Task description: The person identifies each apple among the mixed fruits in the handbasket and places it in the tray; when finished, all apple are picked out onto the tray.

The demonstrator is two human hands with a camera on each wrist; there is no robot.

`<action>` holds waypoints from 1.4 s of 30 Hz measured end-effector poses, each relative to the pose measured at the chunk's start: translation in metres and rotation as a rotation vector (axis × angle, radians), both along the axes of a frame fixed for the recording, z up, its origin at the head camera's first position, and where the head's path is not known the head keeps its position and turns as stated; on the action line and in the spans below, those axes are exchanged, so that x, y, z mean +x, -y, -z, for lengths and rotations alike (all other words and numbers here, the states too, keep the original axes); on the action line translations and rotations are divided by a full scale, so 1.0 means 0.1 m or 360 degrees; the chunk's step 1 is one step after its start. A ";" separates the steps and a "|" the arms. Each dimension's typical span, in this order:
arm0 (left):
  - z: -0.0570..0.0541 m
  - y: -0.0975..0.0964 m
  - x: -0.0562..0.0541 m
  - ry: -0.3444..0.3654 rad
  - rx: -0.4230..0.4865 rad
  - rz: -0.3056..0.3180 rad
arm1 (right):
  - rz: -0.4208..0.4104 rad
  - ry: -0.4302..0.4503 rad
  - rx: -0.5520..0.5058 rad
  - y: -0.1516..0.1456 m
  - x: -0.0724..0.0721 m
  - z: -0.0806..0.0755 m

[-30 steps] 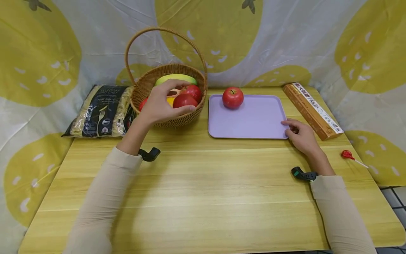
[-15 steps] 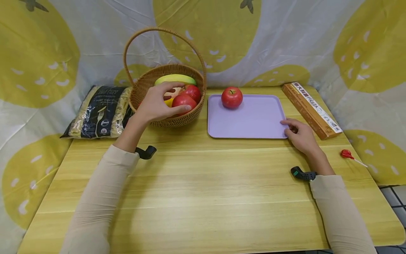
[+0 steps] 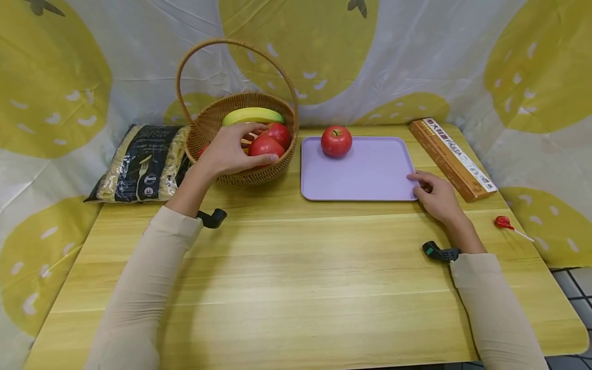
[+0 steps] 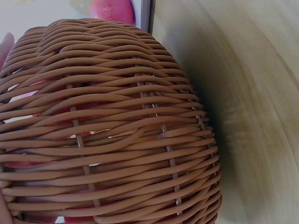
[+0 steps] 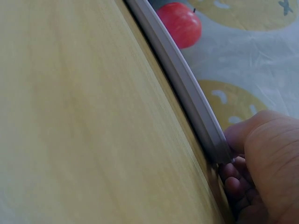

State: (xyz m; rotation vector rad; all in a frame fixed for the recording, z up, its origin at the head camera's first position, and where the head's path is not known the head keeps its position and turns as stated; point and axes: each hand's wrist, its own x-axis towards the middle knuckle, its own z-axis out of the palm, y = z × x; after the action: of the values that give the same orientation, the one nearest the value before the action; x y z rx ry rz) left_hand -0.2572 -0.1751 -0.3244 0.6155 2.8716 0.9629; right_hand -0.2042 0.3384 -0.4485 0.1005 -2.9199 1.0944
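Observation:
My left hand (image 3: 228, 149) reaches over the near rim of the wicker basket (image 3: 256, 177). Its thumb lies across the front of a red apple (image 3: 264, 145), with fingers bent round the far side. Another red apple (image 3: 280, 133) sits just behind, in front of a yellow-green banana (image 3: 253, 115). In the left wrist view the basket's woven wall (image 4: 107, 126) hides most of the hand. My right hand (image 3: 436, 197) pinches the right edge of a lilac tray (image 3: 370, 177); the right wrist view shows fingers tucked below the tray's corner (image 5: 217, 149). One apple (image 3: 336, 141) rests on the tray's back left.
A pasta bag (image 3: 143, 164) lies left of the basket. A long brown pasta box (image 3: 450, 159) lies at an angle right of the tray, with a red lollipop (image 3: 504, 222) nearer the table's right edge. The basket's tall handle (image 3: 226, 41) arches overhead. Printed cloth (image 3: 407, 61) hangs behind.
The left hand has lowered slightly into the basket, and its fingers have come closer round the red apple. The right hand keeps its place on the tray. The head view has shifted slightly.

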 end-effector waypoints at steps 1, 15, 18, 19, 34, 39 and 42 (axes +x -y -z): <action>0.00 0.00 -0.01 0.0003 -0.0025 0.0005 | 0.0000 0.0001 -0.0002 0.00 0.00 0.00; 0.03 -0.05 -0.07 -0.0006 -0.0272 0.0014 | -0.0004 0.0008 -0.0006 -0.01 -0.01 0.00; 0.03 -0.06 -0.07 0.0013 -0.0284 0.0003 | -0.0006 0.0022 -0.0011 -0.01 -0.01 0.00; 0.03 -0.06 -0.08 0.0015 -0.0289 0.0001 | -0.0006 0.0022 -0.0010 -0.01 -0.01 0.00; -0.03 -0.10 -0.08 0.0114 -0.0441 0.0023 | -0.0003 0.0007 -0.0016 -0.02 -0.01 0.00; -0.06 -0.10 -0.10 0.0192 -0.0497 0.0030 | 0.0001 0.0007 -0.0016 -0.02 -0.01 0.00; -0.06 -0.09 -0.10 0.0211 -0.0503 0.0023 | -0.0002 0.0007 -0.0015 -0.02 -0.01 0.00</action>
State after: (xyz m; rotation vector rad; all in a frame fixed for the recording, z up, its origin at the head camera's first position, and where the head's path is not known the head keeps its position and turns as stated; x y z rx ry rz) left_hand -0.2671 -0.1661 -0.3184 0.5215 2.8085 0.5082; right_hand -0.2055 0.3399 -0.4484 0.0999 -2.9185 1.1095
